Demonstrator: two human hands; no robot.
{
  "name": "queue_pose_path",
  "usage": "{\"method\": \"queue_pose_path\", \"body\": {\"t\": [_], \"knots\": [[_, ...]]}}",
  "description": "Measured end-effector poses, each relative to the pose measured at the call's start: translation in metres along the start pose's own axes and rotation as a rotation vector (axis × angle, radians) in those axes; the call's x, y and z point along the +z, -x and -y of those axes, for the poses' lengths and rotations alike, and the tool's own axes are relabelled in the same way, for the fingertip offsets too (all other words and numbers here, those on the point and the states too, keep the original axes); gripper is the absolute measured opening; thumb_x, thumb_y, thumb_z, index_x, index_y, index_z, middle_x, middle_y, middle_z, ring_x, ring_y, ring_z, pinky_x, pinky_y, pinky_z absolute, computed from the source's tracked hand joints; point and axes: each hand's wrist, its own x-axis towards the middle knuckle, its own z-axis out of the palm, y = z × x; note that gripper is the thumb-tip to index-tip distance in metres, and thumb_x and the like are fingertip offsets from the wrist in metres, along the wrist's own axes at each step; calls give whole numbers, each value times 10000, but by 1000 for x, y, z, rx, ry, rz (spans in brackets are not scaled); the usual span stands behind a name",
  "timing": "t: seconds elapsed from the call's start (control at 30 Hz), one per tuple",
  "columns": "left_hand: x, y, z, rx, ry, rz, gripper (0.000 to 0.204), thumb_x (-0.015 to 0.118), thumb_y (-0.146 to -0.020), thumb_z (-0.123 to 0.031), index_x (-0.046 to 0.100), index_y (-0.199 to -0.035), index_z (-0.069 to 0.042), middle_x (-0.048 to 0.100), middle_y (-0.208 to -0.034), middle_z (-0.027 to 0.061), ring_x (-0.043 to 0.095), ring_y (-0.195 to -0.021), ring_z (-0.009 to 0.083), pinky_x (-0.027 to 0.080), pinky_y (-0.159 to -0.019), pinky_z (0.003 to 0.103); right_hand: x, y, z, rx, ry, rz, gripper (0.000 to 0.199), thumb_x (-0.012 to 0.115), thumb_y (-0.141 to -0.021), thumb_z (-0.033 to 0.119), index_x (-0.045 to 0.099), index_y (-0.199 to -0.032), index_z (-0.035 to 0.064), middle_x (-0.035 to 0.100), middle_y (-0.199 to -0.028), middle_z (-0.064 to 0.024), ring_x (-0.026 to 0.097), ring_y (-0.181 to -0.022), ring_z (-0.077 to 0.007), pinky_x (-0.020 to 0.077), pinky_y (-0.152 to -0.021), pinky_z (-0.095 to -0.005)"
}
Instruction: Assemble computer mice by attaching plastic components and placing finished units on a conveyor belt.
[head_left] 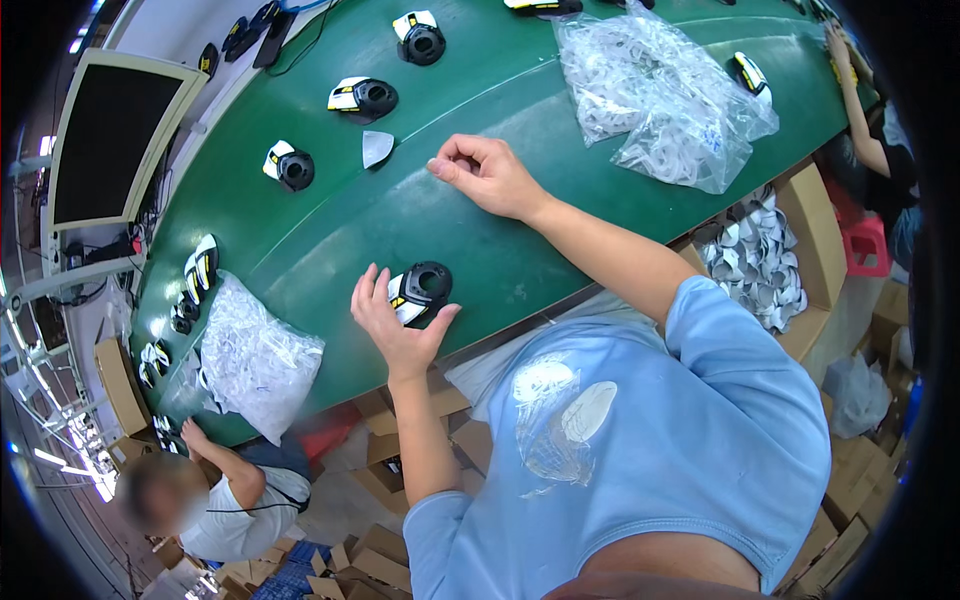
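Observation:
A black and white moulded shell with yellow marks and a round hole [428,284] lies on the green table [330,235]. My left hand [392,328] is around its near left side, thumb and fingers spread apart; whether the fingertips touch it I cannot tell. Farther off and to the right, my right hand [490,180] hovers over the table with thumb and fingers pinched together. Anything in that pinch is hidden. Left of the right hand lies a small pale grey curved piece [376,149]. Similar shells [364,98] sit beyond it, including one at the far left [290,166].
A clear bag of pale pieces [650,95] lies at the far right, another bag [255,355] at the left. An open carton of grey pieces [755,260] stands by my right side. A monitor [122,138] borders the left edge. Co-workers sit left and right.

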Motion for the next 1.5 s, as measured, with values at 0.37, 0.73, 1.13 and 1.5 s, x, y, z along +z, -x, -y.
{"method": "queue_pose_path", "body": {"t": [0.37, 0.73, 1.13, 1.5], "knots": [[-1, 0, -5, -46, -41, -1, 829, 962, -734, -478, 655, -1347, -12, 655, -1403, 175, 538, -1334, 399, 384, -1165, 537, 16, -29, 0, -334, 402, 93, 269, 806, -956, 244, 763, -1174, 91, 707, -1063, -98, 683, -953, -258, 559, -879, -409], [4, 0, -4, -40, -4, -30, 763, 932, -779, -468, 671, -1332, -11, 670, -1374, 167, 541, -1328, 405, 385, -1160, 538, 38, -91, -26, -284, 866, 235, 274, 808, -927, 292, 772, -1189, 220, 724, -1132, -80, 677, -1074, -327, 540, -972, -485], [5, -2, -4, -55, 18, -37, 703, 902, -822, -452, 676, -1328, -21, 675, -1361, 168, 541, -1325, 414, 378, -1161, 545, 29, -122, -24, -389, 676, 308, 449, 754, -955, 182, 730, -1392, 279, 681, -1290, -125, 681, -1196, -361, 557, -1043, -471], [4, -3, -7, -76, 6, -34, 672, 917, -789, -422, 697, -1299, -45, 672, -1343, 154, 544, -1318, 387, 379, -1153, 530, 96, -124, -28, -355, 888, 327, 330, 801, -917, 514, 843, -1055, 217, 734, -1068, -90, 717, -1060, -338, 579, -894, -512]]}}
